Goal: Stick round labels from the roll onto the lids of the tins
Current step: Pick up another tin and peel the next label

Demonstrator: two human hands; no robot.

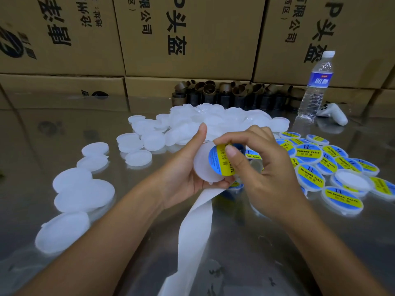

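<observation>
Left hand [188, 167]: gripped one white lid [203, 167] above the bench [277, 242]. Right hand [263, 167]: pinched a blue-and-yellow round label [220, 160], which lay partly on that lid. Blank lids [192, 122]: heaped behind and to the left. Labelled lids [333, 167]: piled to the right.

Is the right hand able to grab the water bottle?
Probably not: the right hand pinches a label on the lid, and the water bottle stands far back past the labelled lids.
</observation>
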